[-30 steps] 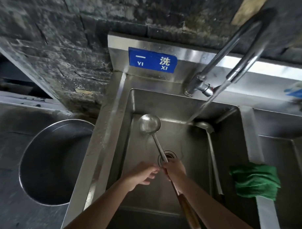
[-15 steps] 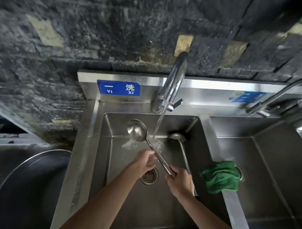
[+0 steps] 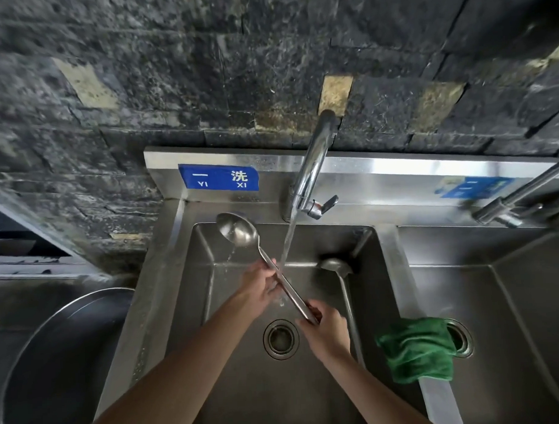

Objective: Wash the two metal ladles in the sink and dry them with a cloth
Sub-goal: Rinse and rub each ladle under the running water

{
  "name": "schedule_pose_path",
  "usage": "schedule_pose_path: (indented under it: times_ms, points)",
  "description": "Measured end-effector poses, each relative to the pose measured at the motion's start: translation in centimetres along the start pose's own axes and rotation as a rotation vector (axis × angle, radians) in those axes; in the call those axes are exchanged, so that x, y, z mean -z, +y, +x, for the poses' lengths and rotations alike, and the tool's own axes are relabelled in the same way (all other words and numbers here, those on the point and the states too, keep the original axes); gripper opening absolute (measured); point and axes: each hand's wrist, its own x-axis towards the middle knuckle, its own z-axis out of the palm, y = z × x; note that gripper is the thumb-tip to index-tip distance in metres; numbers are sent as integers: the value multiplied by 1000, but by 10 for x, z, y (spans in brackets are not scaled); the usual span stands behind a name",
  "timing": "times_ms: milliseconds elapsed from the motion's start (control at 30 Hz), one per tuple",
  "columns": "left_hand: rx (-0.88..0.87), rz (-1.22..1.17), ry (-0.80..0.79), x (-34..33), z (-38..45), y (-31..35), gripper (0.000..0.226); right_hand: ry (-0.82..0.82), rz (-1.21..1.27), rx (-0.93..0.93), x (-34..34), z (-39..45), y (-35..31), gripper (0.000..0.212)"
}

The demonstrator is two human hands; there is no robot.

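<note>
A metal ladle (image 3: 241,233) slants over the left sink basin (image 3: 246,387), bowl up at the far left. My right hand (image 3: 327,334) grips its lower handle. My left hand (image 3: 258,282) curls round the shaft higher up, right where the water stream (image 3: 288,240) from the tap (image 3: 314,166) falls. The second metal ladle (image 3: 337,267) lies in the basin along the right wall, untouched. A green cloth (image 3: 416,349) is draped over the divider between the two basins.
A drain (image 3: 281,338) sits in the basin floor under my hands. A second basin (image 3: 514,346) lies to the right with another tap (image 3: 521,197) above it. A large round metal pot (image 3: 61,362) stands at the left. Dark stone wall behind.
The ladle has been lifted toward the tap, its shaft now under the stream. My left hand slid up the shaft. The camera tilted up and to the right.
</note>
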Motion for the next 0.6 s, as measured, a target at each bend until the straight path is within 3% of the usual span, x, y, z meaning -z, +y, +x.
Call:
schedule_pose_path:
  times_ms: [200,367,500,600]
  points:
    - [-189,1,124,11,-9,32,28,-117,79,141,-14,34,-21,6]
    - [-297,-53,185,19,-12,56,32,-233,134,213,-16,58,-52,15]
    - [-347,-118,166,20,-19,71,42,-274,171,218,-16,67,-75,8]
    - [-334,-104,69,19,-20,73,46,-213,140,255,-16,66,-80,17]
